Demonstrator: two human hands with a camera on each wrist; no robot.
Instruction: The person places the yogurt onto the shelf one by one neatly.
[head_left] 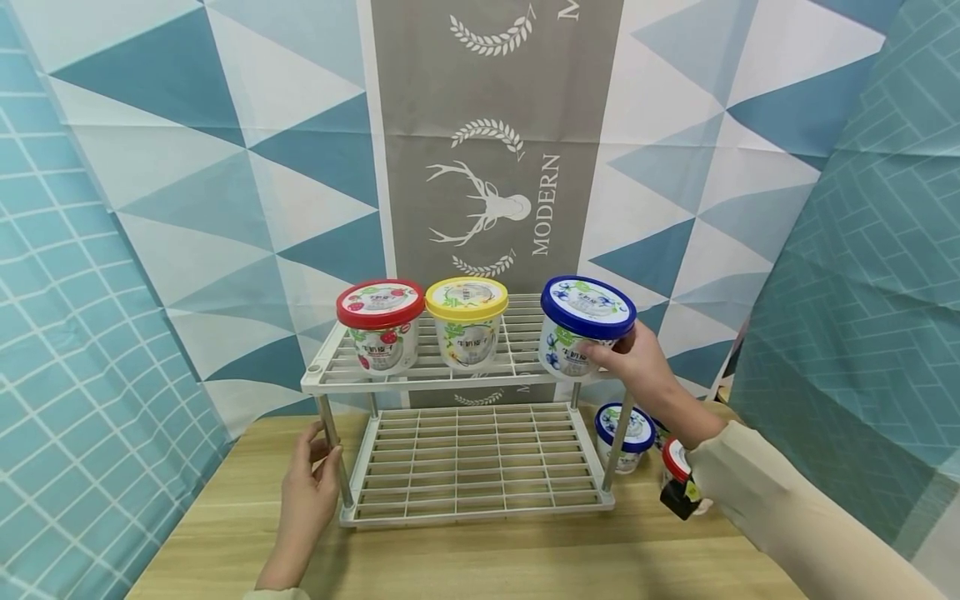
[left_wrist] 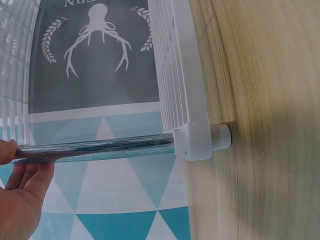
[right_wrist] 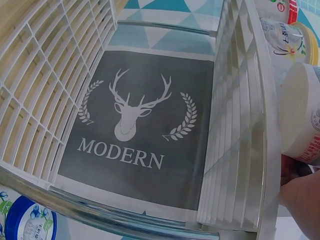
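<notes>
My right hand [head_left: 651, 373] grips a blue-lidded tub [head_left: 573, 333] by its side at the right end of the upper shelf. The tub tilts slightly, and part of its white underside [right_wrist: 295, 112] shows in the right wrist view. To its left on that shelf stand a yellow-lidded tub [head_left: 467, 329] and a red-lidded tub [head_left: 381, 329], side by side. At the front left of the white two-tier rack [head_left: 420, 386], my left hand [head_left: 306, 487] holds a metal post [left_wrist: 110, 149] between thumb and fingers.
On the wooden table [head_left: 480, 558], right of the rack, stand another blue-lidded tub [head_left: 626, 429] and a red-lidded tub [head_left: 675, 458], the latter partly hidden by my right sleeve [head_left: 750, 475]. A patterned cloth [head_left: 487, 100] hangs behind the rack.
</notes>
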